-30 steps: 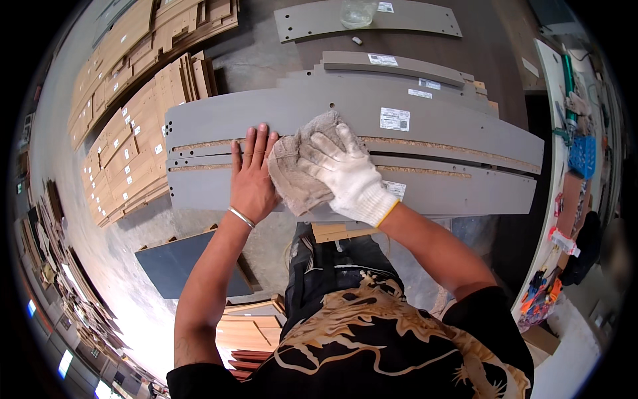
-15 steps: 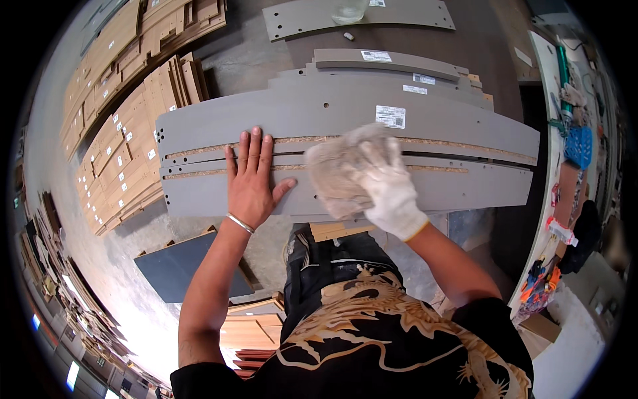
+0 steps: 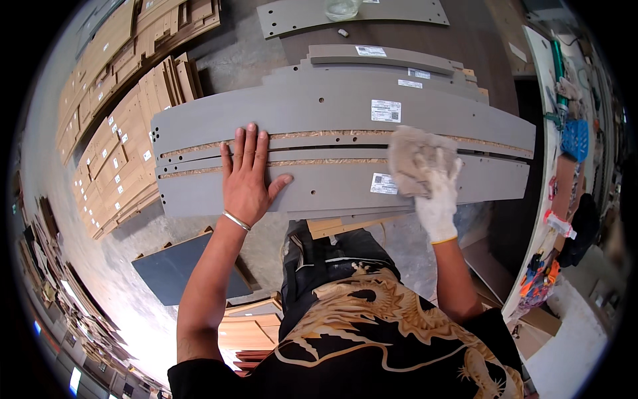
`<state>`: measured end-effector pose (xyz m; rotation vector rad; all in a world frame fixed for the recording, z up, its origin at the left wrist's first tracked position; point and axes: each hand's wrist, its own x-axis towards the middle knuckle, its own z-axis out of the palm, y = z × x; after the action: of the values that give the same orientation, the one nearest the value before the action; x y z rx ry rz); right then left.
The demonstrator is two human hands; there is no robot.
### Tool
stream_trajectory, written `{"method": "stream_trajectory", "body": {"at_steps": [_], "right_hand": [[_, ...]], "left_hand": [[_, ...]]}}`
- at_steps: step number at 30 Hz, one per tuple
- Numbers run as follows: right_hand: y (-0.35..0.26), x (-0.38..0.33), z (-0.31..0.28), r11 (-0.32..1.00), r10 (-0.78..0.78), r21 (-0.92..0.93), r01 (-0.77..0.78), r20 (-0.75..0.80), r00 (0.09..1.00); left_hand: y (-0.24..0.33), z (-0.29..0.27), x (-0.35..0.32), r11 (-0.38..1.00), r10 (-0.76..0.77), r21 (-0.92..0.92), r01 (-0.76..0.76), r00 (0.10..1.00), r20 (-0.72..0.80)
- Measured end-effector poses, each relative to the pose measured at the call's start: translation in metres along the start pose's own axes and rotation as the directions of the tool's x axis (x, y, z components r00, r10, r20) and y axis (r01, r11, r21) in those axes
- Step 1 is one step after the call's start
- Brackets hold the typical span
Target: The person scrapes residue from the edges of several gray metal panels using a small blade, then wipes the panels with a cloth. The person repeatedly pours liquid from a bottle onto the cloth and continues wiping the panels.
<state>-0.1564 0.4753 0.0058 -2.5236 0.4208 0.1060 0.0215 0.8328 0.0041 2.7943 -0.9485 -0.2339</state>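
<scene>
Two long grey panels lie side by side in front of me, the far panel (image 3: 266, 113) and the near panel (image 3: 279, 196). Each has drilled holes and a groove showing raw particleboard. Bare, my left hand (image 3: 247, 179) rests flat on their left part, fingers spread across both grooves. My right hand (image 3: 435, 193), in a white knitted glove, presses a dirty beige rag (image 3: 417, 156) onto the panels right of the middle. The rag covers part of both grooves. Beside it are a white label (image 3: 385, 111) on the far panel and another label (image 3: 383, 183) on the near one.
More grey boards (image 3: 385, 58) are stacked behind. A clear container (image 3: 342, 8) stands on a farther grey panel (image 3: 286, 20). Wood-coloured panels (image 3: 113, 153) are piled at left. At right a narrow bench (image 3: 541, 133) carries a blue basket (image 3: 575, 141) and tools. A dark board (image 3: 189, 266) is low at left.
My right hand has slid the rag to the right along the panels, uncovering the middle of the grooves and the near label. My left hand stays in place on the panels.
</scene>
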Motion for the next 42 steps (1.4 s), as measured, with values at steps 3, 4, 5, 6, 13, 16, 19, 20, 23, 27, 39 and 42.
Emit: {"method": "stream_trajectory", "body": {"at_steps": [3,4,5,6,13,16,19,20,23,27,39,42], "right_hand": [[-0.053,-0.004,0.031,0.911,0.268,0.36,-0.203,-0.14,0.953],[-0.082,-0.001,0.054,0.962,0.154,0.251,-0.104,-0.186,0.971],[-0.106,0.01,0.057,0.991,-0.001,0.132,0.007,-0.049,0.999],[-0.128,0.02,0.061,0.988,-0.154,0.043,0.151,0.09,0.984],[-0.016,-0.008,0.004,0.974,0.185,-0.078,-0.212,-0.265,0.947],[-0.015,-0.008,0.015,0.937,0.275,0.261,-0.232,-0.141,0.951],[-0.092,0.007,0.053,0.976,-0.053,0.2,0.09,-0.186,0.981],[-0.118,0.009,0.062,0.98,-0.161,0.09,0.176,-0.154,0.975],[-0.144,0.035,0.05,0.907,-0.329,-0.202,0.371,0.213,0.92],[-0.066,0.021,0.034,0.901,-0.311,-0.278,0.332,0.119,0.943],[-0.219,0.088,0.101,0.814,-0.539,-0.037,0.58,0.325,0.777],[-0.152,0.072,0.062,0.808,-0.483,-0.211,0.55,0.297,0.824]], "left_hand": [[0.003,0.003,0.005,1.0,0.015,-0.008,-0.015,1.0,-0.02],[0.003,0.003,0.01,0.999,0.033,0.003,-0.033,0.999,-0.024],[0.0,0.003,0.01,0.999,0.037,0.013,-0.036,0.999,-0.023],[0.002,0.004,0.008,0.999,0.047,0.022,-0.047,0.999,-0.016],[0.005,0.005,0.0,0.999,-0.044,0.006,0.044,0.999,-0.015],[0.012,0.009,0.002,0.998,-0.066,-0.007,0.065,0.997,-0.038],[0.015,0.009,0.002,0.996,-0.067,-0.055,0.065,0.997,-0.043],[0.015,0.007,0.002,0.997,-0.062,-0.055,0.06,0.998,-0.026],[0.02,-0.003,-0.011,0.984,-0.114,-0.137,0.113,0.993,-0.005],[0.004,0.01,-0.068,0.921,-0.376,-0.163,0.355,0.918,-0.128],[-0.199,-0.013,-0.035,0.665,-0.716,-0.498,0.557,0.665,-0.211],[-0.196,-0.022,-0.023,0.545,-0.743,-0.605,0.581,0.669,-0.026]]}}
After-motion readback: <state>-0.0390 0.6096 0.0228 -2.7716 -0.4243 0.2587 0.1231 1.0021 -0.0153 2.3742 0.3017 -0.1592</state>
